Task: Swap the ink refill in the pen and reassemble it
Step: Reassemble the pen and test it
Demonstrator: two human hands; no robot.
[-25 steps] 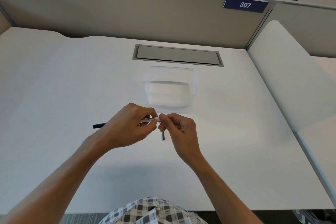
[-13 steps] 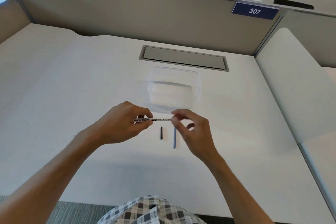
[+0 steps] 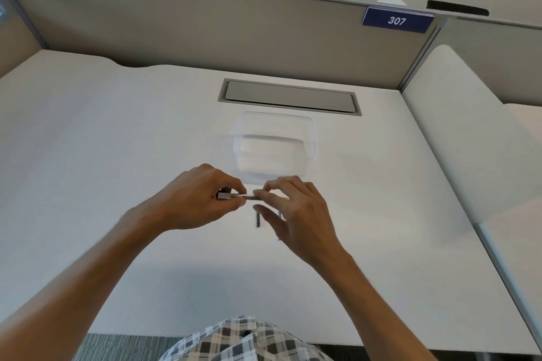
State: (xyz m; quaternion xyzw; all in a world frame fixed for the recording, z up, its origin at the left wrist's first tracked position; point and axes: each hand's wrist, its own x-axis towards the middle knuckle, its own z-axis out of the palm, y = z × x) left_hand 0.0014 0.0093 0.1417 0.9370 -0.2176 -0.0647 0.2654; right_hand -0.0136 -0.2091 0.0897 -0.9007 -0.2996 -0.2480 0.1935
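A white pen barrel (image 3: 245, 197) with black lettering lies level between my two hands above the desk. My left hand (image 3: 193, 199) pinches its left end between thumb and fingers. My right hand (image 3: 293, 208) pinches the right part of the barrel with its fingertips. Below the hands a short dark pen part (image 3: 258, 219) lies on the white desk (image 3: 117, 155). A thin blue refill (image 3: 279, 215) lies beside it, mostly hidden under my right hand.
A clear plastic container (image 3: 275, 145) stands just beyond the hands. Behind it sits a grey cable flap (image 3: 289, 96) set into the desk. A partition wall with a "307" sign (image 3: 396, 20) closes the back, and a white side panel (image 3: 457, 132) rises at the right.
My right hand moved left along the barrel and now covers most of the blue refill on the desk. The view shifted slightly; a second ago the hands were closer together.
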